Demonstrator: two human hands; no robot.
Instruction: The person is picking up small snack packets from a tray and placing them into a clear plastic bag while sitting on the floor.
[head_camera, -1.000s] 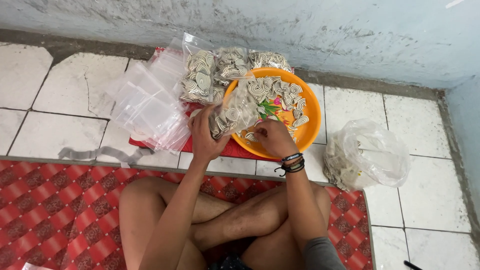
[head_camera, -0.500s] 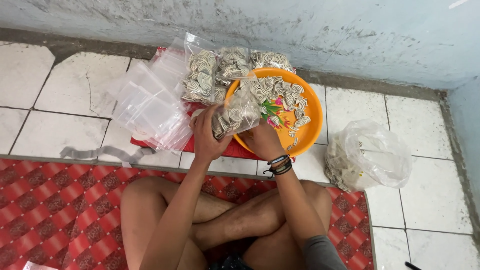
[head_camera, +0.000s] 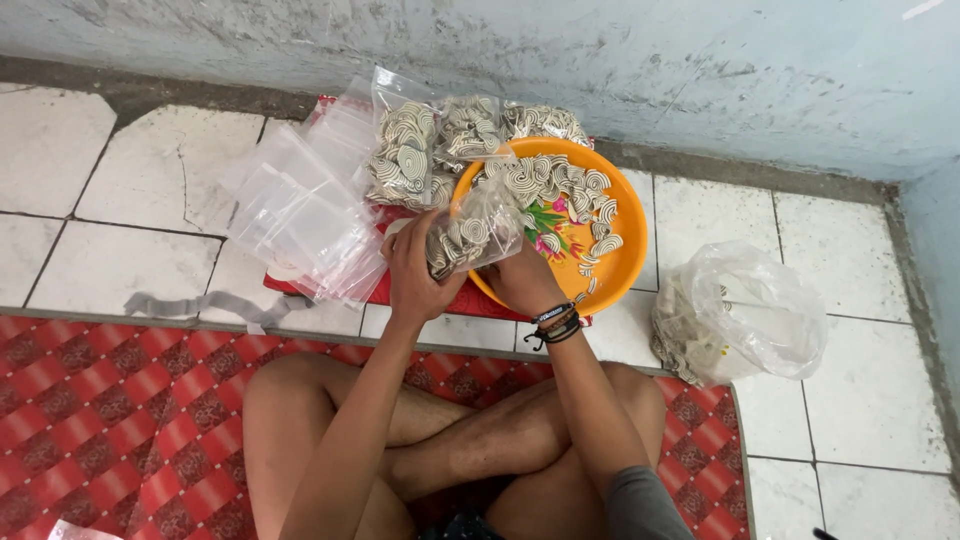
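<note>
Both hands close on a small clear bag part-filled with spiral-patterned crackers: the left hand pinches its left edge, the right hand grips its lower right corner. Compared with a second ago, the right hand has left the orange basin and dropped to the bag, which sits over the basin's near-left rim. Filled bags lie beyond; empty bags lie left; a large crumpled bag lies right.
</note>
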